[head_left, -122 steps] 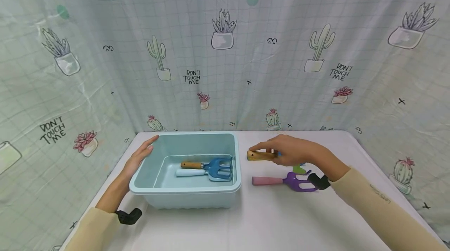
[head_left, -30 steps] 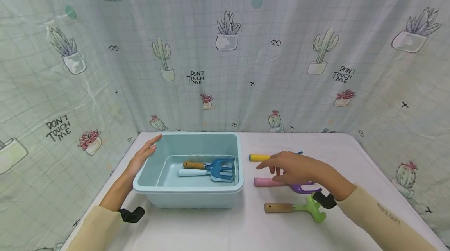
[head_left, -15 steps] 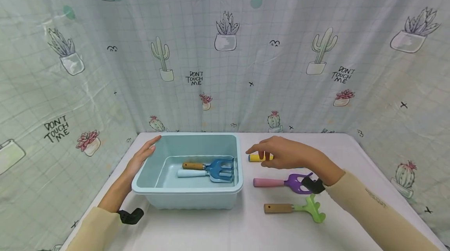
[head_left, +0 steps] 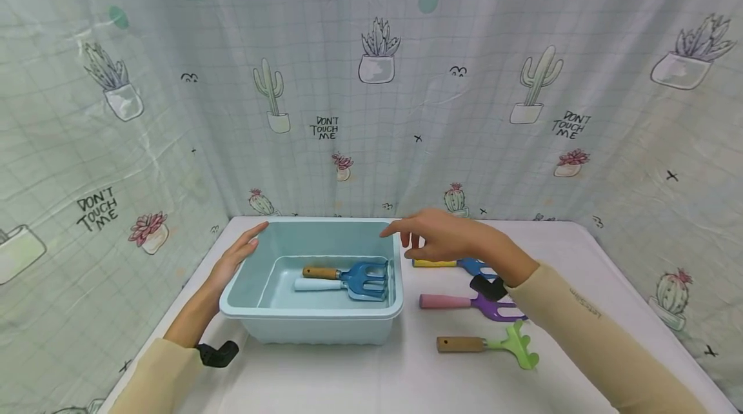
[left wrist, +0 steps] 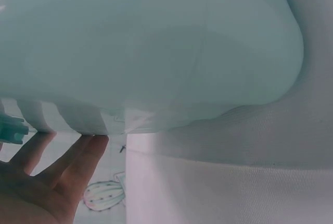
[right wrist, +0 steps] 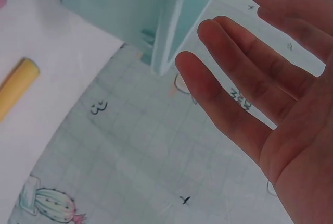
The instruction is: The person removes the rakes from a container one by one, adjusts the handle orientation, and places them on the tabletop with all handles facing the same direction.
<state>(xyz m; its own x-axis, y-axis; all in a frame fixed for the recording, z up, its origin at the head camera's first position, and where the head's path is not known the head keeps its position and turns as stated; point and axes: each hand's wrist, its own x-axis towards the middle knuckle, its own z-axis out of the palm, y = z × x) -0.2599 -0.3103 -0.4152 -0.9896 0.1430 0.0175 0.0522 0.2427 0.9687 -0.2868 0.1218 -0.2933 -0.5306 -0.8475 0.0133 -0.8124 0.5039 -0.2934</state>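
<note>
My left hand point(head_left: 228, 264) rests against the left side of a light blue plastic basin point(head_left: 307, 330); in the left wrist view its straight fingertips touch the basin's outer wall point(left wrist: 171, 52). My right hand point(head_left: 435, 235) is raised over the basin's right rim, fingers spread and holding nothing, as its wrist view shows too. Inside the basin lie a blue hand fork with a wooden handle point(head_left: 319, 272) and one with a pale blue handle point(head_left: 316, 284), their heads overlapping. Below my right hand lies a blue-headed garden tool with a yellow handle point(head_left: 435, 264), partly hidden.
Right of the basin, a purple hand fork with a pink handle point(head_left: 445, 301) lies on the white table point(head_left: 325, 378). Nearer me is a green hand rake with a wooden handle point(head_left: 461, 344). A cactus-print curtain point(head_left: 325, 175) encloses the back and sides.
Earlier my right hand held the wooden-handled green rake; now that rake lies at the front of the row. The released hand has moved back and left to the basin's rim. My left hand stays.
</note>
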